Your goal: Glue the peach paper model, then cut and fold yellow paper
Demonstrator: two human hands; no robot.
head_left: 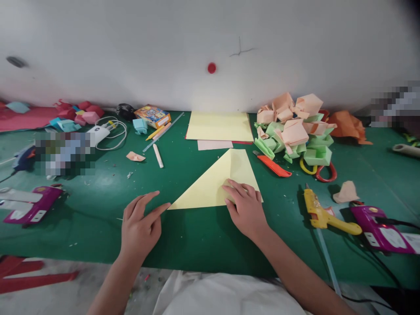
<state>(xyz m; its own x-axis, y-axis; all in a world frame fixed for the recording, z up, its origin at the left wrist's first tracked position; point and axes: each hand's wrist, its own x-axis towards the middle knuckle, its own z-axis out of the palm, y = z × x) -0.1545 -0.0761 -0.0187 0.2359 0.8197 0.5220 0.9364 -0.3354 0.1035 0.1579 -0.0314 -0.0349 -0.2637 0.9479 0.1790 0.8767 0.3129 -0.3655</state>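
A pale yellow sheet of paper (203, 183) with a diagonal fold lies on the green table in front of me. My right hand (244, 205) rests on its right half, fingers spread across the surface, so part of the paper is hidden. At the paper's pointed left corner, my left hand (141, 223) reaches in with its index fingertip at the tip; its fingers are apart. A stack of yellow sheets (218, 126) stands against the wall behind, with a pink piece of paper (215, 145) under its front edge.
Folded green and peach paper pieces (295, 131) are heaped at the back right, near an orange-handled cutter (274, 166). A yellow glue gun (328, 214) and purple power strip (382, 229) lie right. Another purple power strip (36, 205) sits left; crayons (158, 155) and a small box (152, 116) lie behind.
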